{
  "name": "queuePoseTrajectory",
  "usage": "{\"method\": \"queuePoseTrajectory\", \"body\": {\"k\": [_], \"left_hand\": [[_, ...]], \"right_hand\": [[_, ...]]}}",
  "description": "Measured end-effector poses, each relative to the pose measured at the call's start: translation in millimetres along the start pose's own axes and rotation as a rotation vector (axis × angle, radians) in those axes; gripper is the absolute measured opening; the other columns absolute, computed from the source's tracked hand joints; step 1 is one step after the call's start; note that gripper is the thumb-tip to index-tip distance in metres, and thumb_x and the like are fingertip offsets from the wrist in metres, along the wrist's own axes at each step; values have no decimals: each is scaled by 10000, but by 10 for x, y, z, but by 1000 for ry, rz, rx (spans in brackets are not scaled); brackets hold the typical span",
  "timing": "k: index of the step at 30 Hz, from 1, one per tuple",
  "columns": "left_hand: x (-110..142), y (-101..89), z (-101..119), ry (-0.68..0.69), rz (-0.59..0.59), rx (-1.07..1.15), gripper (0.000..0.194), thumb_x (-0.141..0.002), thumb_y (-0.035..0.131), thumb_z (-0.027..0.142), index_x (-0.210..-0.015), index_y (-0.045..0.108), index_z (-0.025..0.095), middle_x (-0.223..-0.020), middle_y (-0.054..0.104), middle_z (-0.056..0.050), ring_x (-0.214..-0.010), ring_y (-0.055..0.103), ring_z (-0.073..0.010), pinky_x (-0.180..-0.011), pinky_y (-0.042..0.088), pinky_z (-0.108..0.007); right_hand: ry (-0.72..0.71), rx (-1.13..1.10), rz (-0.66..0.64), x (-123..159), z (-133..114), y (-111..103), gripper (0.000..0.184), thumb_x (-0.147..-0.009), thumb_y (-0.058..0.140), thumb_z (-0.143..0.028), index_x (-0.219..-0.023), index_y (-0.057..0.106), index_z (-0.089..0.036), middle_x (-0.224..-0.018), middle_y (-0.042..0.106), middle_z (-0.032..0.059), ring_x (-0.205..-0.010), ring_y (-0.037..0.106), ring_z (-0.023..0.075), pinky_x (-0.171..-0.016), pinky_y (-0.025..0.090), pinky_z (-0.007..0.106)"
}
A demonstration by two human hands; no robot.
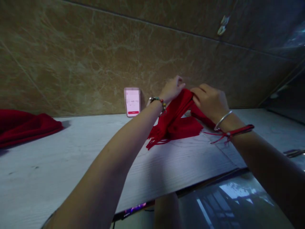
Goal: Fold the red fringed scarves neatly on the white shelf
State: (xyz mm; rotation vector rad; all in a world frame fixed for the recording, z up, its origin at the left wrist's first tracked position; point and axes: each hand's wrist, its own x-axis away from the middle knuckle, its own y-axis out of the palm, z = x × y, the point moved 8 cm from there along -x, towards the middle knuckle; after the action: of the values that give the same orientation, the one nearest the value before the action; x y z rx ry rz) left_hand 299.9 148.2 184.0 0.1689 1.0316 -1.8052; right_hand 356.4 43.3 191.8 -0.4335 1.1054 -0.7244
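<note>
A red fringed scarf (175,122) is bunched near the back of the pale table, close to the wall. My left hand (172,89) pinches its upper edge, and a beaded bracelet is on that wrist. Beside it, my right hand (211,100) grips the same raised edge between thumb and fingers; a silver bangle and a red cord circle this wrist. Between the hands the cloth is lifted and folded. Its fringe hangs toward the front and rests on the tabletop. Part of the scarf is hidden behind my right hand.
A lit phone (132,101) leans upright against the brown marbled wall (95,57). More red cloth (28,127) lies at the left on the white table (71,165). A small hook (223,25) is on the wall. Below the table's front edge is a glossy reflecting surface (214,203).
</note>
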Motion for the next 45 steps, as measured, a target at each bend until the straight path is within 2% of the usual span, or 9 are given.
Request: {"method": "queuePoseTrajectory", "body": {"k": [3, 5, 9, 13, 18, 21, 26, 40, 45], "left_hand": [[414, 650, -2, 14, -192, -325, 523, -882, 472, 422, -1347, 372, 204, -1345, 443, -153, -1220, 424, -315, -970, 348, -517], [767, 951, -126, 34, -323, -486, 663, -834, 530, 480, -1400, 291, 229, -1418, 362, -162, -1274, 352, -355, -980, 330, -547], [1103, 1009, -341, 51, -350, -604, 603, -871, 489, 431, -1388, 326, 167, -1397, 396, -167, -1277, 360, -310, -1034, 298, -465], [1067, 847, -341, 82, -331, -602, 492, -910, 419, 338, -1365, 369, 156, -1390, 413, -156, -1258, 390, -286, -1014, 342, -456], [1098, 817, -312, 86, -356, -599, 479, -905, 359, 189, -1379, 348, 125, -1410, 390, -172, -1255, 402, -279, -979, 407, -440], [1164, 848, -361, 72, -367, -637, 496, -898, 313, 124, -1393, 330, 137, -1433, 359, -174, -1305, 341, -286, -986, 403, -453], [1276, 927, -486, 83, -474, -700, 546, -880, 417, 194, -1411, 297, 155, -1489, 256, -174, -1363, 215, -342, -991, 396, -483], [1335, 914, -533, 125, -584, -709, 577, -883, 396, 214, -1435, 241, 154, -1517, 179, -164, -1385, 135, -342, -1028, 333, -510], [1235, 872, -403, 141, -540, -613, 532, -924, 358, 394, -1396, 332, 149, -1479, 289, -161, -1361, 228, -320, -1066, 252, -518]], "right_hand": [[112, -33, -91, 477, 373, 526, 259, -846, 385, -164, -934, 628, -143, -862, 629, 108, -723, 575, 206, -577, 384, 287], [149, -121, -162, 808, 466, 907, 262, -826, 395, -143, -957, 622, -137, -878, 644, 117, -759, 593, 221, -609, 423, 301], [249, -300, -143, 1135, 517, 1261, 244, -786, 399, -116, -908, 607, -152, -878, 662, 115, -805, 609, 229, -703, 471, 332], [291, -345, -32, 985, 592, 1094, 226, -787, 392, -137, -897, 586, -171, -871, 660, 109, -793, 607, 235, -714, 474, 349], [329, -291, 88, 851, 761, 839, 251, -805, 368, -135, -943, 569, -192, -919, 649, 109, -872, 597, 237, -758, 458, 351], [304, -253, -20, 985, 715, 1003, 240, -808, 378, -148, -947, 570, -183, -921, 653, 111, -820, 602, 237, -698, 459, 341], [317, -207, -235, 1256, 595, 1334, 249, -815, 365, -140, -947, 575, -160, -929, 664, 122, -763, 613, 238, -622, 448, 328], [331, -237, -330, 1217, 539, 1303, 307, -793, 401, -105, -1037, 587, -109, -997, 659, 158, -874, 618, 268, -693, 484, 365], [14, -258, -150, 975, 262, 1048, 406, -776, 457, -80, -1151, 594, -155, -1256, 569, 147, -1145, 512, 276, -870, 456, 428]]}}
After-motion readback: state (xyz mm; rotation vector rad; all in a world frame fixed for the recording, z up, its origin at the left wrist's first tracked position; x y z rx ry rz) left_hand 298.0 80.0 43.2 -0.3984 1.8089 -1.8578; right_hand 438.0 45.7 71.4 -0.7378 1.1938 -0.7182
